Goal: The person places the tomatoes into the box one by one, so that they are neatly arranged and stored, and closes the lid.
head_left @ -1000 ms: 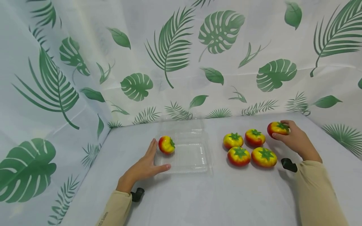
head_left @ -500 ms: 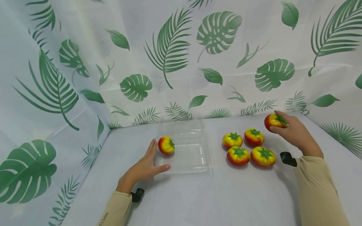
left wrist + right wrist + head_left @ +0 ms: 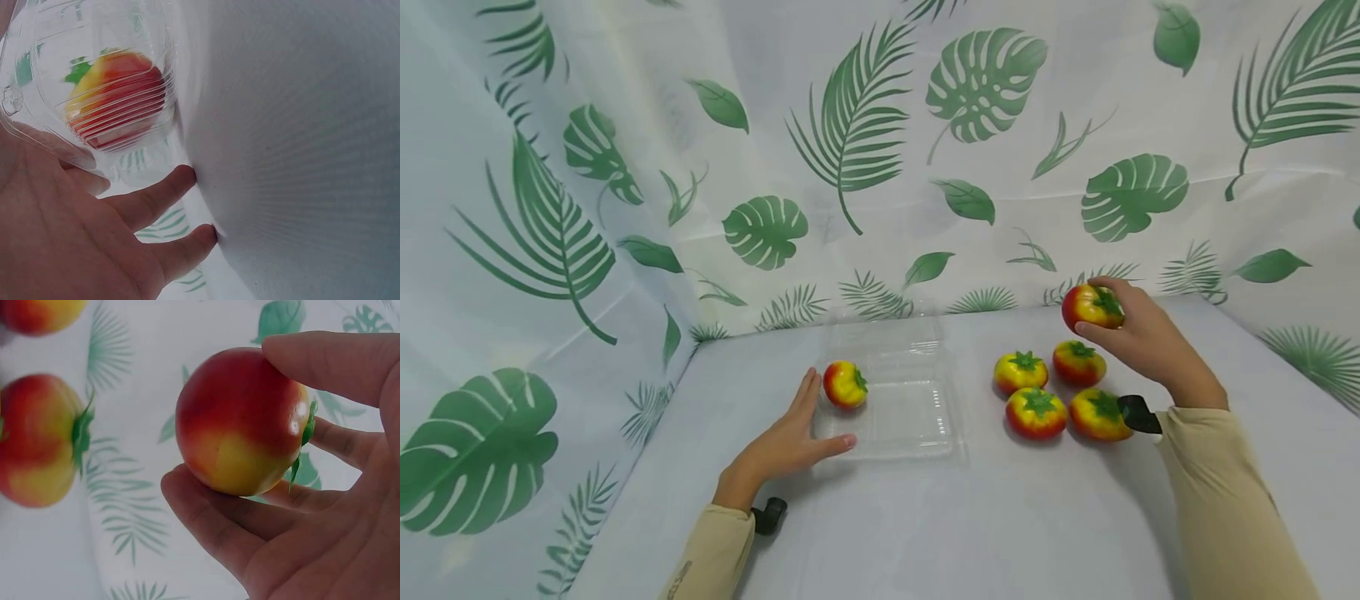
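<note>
In the head view my right hand (image 3: 1142, 337) holds a red and yellow tomato (image 3: 1092, 307) above the table. Thumb and fingers pinch its sides, and its green calyx faces the palm in the right wrist view (image 3: 244, 422). My left hand (image 3: 782, 442) lies with fingers spread at the left side of a clear plastic clamshell box (image 3: 910, 421); fingertips rest on the table in the left wrist view. Whether the hand presses the box I cannot tell. Inside the box, at its left, one tomato (image 3: 844, 385) lies tipped on its side, calyx to the right.
Several more tomatoes stand grouped right of the box, among them a front-left tomato (image 3: 1036, 413) and a back-right tomato (image 3: 1078, 363). The raised box lid (image 3: 883, 333) leans toward the leaf-print curtain (image 3: 865, 167) behind the white table (image 3: 925, 525).
My right hand has lifted the tomato off the table and carried it up and to the left, over the back of the group. The left hand has stayed in place.
</note>
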`<state>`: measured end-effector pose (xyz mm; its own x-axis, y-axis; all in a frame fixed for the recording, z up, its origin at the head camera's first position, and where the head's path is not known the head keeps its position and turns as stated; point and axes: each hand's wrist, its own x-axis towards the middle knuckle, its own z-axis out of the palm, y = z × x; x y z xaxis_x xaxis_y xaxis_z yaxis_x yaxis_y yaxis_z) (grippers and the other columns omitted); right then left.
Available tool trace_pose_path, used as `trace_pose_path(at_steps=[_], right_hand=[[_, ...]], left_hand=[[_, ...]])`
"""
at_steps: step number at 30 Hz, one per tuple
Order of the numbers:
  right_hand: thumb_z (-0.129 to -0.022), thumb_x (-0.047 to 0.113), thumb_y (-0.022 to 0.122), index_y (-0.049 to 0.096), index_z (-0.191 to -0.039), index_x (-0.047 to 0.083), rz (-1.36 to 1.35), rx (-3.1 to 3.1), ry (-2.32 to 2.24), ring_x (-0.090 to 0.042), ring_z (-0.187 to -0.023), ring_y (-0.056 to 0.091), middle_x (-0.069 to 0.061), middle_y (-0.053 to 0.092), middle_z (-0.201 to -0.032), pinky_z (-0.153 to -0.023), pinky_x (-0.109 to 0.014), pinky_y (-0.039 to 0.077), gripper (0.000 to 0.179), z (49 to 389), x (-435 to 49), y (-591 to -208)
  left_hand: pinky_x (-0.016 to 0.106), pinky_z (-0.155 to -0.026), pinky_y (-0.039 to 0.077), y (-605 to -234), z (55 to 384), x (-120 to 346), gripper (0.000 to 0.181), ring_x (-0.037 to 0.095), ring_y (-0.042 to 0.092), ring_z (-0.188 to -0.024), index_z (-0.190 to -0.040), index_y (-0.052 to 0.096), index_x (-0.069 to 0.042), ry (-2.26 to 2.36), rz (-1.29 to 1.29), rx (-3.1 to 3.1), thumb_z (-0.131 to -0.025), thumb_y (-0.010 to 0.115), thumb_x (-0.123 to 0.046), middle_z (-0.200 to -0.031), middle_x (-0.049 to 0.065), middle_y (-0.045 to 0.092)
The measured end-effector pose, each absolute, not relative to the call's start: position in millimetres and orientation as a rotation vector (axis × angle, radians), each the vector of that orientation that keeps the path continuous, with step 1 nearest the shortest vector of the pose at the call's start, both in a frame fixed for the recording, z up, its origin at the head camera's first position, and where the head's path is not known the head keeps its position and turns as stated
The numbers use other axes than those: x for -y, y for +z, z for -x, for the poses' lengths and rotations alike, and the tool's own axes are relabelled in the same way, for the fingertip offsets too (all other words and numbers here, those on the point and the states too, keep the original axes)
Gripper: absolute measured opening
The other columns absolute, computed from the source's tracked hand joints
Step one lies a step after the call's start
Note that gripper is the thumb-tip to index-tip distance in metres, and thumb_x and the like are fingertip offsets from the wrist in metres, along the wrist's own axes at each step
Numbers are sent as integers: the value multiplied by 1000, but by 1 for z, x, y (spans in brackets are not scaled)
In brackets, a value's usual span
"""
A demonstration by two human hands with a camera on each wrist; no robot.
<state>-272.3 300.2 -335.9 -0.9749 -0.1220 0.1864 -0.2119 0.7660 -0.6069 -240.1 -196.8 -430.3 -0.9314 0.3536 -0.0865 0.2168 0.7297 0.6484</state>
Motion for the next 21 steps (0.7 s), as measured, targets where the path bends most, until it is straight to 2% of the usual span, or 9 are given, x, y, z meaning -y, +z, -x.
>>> trace_pose_path(at_steps=[11, 16, 18, 19, 21], right_hand=[[-104, 30, 73, 22, -166, 2, -313, 2839, 1065, -58, -131, 48, -34, 41, -155, -101, -72, 50, 85, 271, -270, -331], [-103, 30, 74, 22, -165, 4, -370, 2856, 1075, -57, -131, 48, -33, 43, -155, -103, -72, 49, 85, 271, -254, -332], [-103, 30, 75, 24, -164, 4, -403, 2856, 1065, -54, -128, 51, -32, 45, -152, -102, -70, 51, 84, 271, -247, -332], [-102, 30, 75, 24, -164, 5, -410, 2860, 1080, -54, -119, 56, -31, 49, -148, -96, -67, 55, 84, 270, -243, -333], [-102, 30, 76, 26, -163, 6, -443, 2861, 1075, -50, -114, 59, -29, 51, -145, -92, -62, 59, 82, 269, -235, -335]], left_hand=[[61, -126, 20, -432, 241, 197, 125, 33, 4, -164, -171, -4, -6, 972, -452, -2733, -93, 73, -65, -179, 8, -14], [60, -127, 19, -433, 241, 197, 124, 33, 3, -164, -171, -5, -6, 971, -450, -2730, -94, 73, -64, -178, 8, -15], [60, -127, 20, -432, 241, 197, 124, 33, 3, -164, -172, -5, -7, 976, -453, -2732, -94, 73, -64, -178, 7, -15], [61, -127, 20, -432, 241, 196, 123, 33, 3, -164, -172, -5, -8, 977, -454, -2733, -94, 73, -64, -179, 7, -15], [61, -126, 20, -432, 241, 195, 123, 33, 4, -164, -172, -4, -9, 980, -453, -2736, -93, 72, -65, -179, 7, -14]])
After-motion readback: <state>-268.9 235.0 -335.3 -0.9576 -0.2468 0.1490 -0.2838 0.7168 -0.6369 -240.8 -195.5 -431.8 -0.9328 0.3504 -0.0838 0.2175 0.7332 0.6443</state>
